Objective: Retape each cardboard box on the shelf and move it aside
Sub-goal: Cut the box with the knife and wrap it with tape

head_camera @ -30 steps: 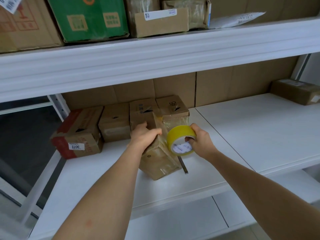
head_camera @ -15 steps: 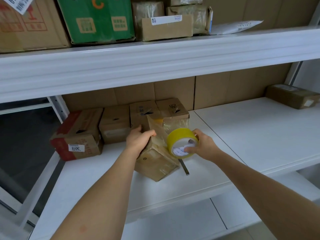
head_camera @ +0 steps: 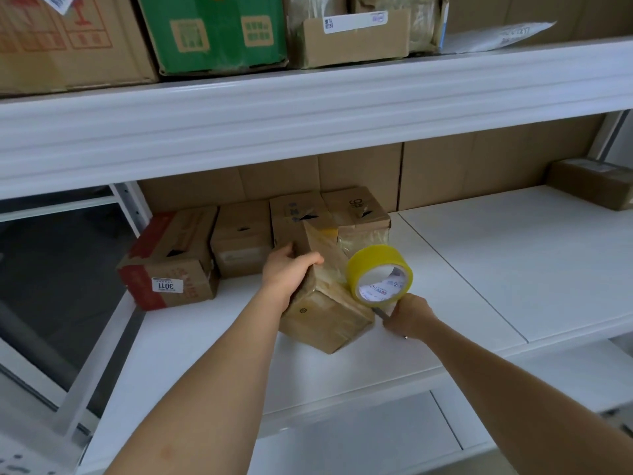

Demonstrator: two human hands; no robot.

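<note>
Left hand grips the top edge of the box, fingers curled over its upper left side, thumb on the taped top face. Right hand is closed round a thin dark tool, its tip at the box's right corner; what kind of tool cannot be told. The box sits tilted and skewed on the shelf, one corner pointing toward the camera, clear tape over its top. The tape roll, yellow, stands on edge against the box's right side, just above the right hand; neither hand holds it. Behind the box, touching or nearly so, a row of four boxes lines the shelf's back; the leftmost carries red print and a white label. Far right of the box, a small carton lies at the shelf's back. Above the box, the upper shelf bears a green carton and brown cartons.
</note>
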